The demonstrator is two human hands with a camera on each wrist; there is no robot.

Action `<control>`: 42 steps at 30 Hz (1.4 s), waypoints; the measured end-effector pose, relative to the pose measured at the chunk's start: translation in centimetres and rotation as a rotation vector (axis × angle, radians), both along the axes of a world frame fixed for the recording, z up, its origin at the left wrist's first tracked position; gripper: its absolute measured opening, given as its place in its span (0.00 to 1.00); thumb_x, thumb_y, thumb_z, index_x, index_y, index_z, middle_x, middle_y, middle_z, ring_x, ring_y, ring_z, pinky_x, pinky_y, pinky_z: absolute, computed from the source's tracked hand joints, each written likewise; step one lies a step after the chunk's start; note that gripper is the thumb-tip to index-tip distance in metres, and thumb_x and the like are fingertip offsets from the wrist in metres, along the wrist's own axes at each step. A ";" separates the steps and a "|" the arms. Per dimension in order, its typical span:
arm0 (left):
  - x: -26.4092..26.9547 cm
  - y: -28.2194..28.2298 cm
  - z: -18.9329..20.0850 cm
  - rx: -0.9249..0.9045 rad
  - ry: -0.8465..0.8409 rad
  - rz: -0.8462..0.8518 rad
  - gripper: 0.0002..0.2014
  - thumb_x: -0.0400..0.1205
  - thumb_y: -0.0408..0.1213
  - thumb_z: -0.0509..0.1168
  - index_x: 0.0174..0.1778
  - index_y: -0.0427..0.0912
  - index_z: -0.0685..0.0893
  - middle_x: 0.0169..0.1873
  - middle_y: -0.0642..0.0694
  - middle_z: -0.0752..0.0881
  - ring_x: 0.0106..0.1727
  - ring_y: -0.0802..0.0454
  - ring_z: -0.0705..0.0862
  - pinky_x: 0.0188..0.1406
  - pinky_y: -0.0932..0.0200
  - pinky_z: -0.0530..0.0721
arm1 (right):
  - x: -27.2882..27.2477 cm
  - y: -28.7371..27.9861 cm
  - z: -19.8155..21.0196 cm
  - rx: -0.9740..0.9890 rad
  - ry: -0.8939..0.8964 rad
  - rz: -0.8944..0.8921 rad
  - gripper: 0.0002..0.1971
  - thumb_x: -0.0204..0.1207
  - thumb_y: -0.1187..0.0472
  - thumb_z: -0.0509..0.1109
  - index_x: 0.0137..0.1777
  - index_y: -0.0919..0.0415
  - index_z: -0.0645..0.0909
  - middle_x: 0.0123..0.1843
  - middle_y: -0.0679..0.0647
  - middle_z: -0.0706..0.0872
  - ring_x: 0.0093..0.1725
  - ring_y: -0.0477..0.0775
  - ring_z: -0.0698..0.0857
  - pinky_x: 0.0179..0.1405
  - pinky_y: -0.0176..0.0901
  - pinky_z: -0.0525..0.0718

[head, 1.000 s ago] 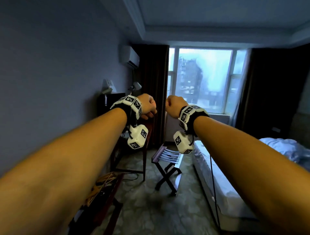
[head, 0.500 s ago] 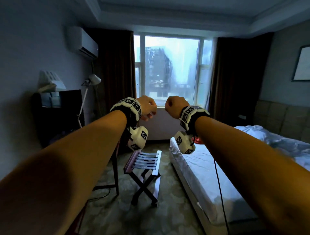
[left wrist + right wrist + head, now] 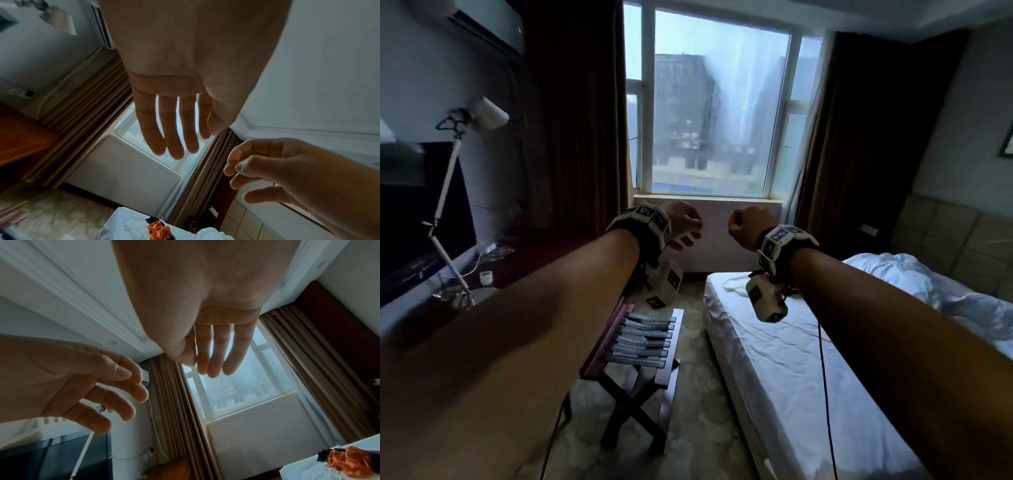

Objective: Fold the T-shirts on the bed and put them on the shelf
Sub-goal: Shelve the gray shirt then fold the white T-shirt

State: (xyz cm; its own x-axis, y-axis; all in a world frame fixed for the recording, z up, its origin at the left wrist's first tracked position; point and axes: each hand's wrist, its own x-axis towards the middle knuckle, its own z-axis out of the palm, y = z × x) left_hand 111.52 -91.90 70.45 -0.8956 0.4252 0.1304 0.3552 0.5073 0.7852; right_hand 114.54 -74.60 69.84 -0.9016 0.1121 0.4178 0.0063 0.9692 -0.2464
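Both bare arms stretch forward at chest height in front of the window. My left hand [image 3: 685, 228] holds nothing, and the left wrist view shows its fingers [image 3: 174, 142] straight. My right hand [image 3: 748, 226] is also empty, with loosely bent fingers [image 3: 213, 366]. A crumpled orange garment [image 3: 349, 462] lies at the far end of the white bed [image 3: 791, 359], beside a crumpled white piece of cloth [image 3: 133, 225]. In the head view my right wrist hides most of that garment. Both hands are well above the bed and apart from it.
A folding slatted rack [image 3: 643, 339] stands on the floor between the bed and a dark desk [image 3: 524, 260]. A white lamp [image 3: 486, 113] and a screen [image 3: 421, 205] are at the left. A rumpled duvet [image 3: 928, 284] covers the bed's right side.
The view has swung right and down toward the bed and window. Both fists have loosened, the left hand's fingers spreading. The arms stay stretched forward.
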 end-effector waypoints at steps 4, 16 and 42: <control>-11.3 2.7 -3.1 -0.007 -0.044 -0.038 0.08 0.85 0.33 0.60 0.41 0.42 0.81 0.40 0.43 0.87 0.36 0.49 0.86 0.32 0.58 0.84 | -10.3 3.0 -2.9 0.010 -0.055 -0.006 0.10 0.76 0.59 0.65 0.50 0.58 0.87 0.55 0.61 0.89 0.58 0.65 0.85 0.53 0.46 0.80; -41.4 13.0 -10.5 -0.047 -0.266 -0.192 0.07 0.85 0.31 0.59 0.44 0.38 0.81 0.37 0.44 0.86 0.32 0.49 0.85 0.34 0.56 0.84 | -36.1 12.9 -10.6 -0.102 -0.241 -0.199 0.11 0.76 0.61 0.66 0.52 0.56 0.88 0.57 0.57 0.89 0.60 0.60 0.85 0.54 0.42 0.80; -90.2 48.2 -32.3 -0.244 -0.553 -0.154 0.06 0.83 0.33 0.60 0.46 0.41 0.82 0.41 0.45 0.87 0.35 0.50 0.86 0.32 0.60 0.83 | -81.8 48.8 -32.8 -0.355 -0.581 -0.290 0.11 0.75 0.63 0.65 0.52 0.57 0.88 0.56 0.55 0.89 0.59 0.59 0.84 0.56 0.44 0.81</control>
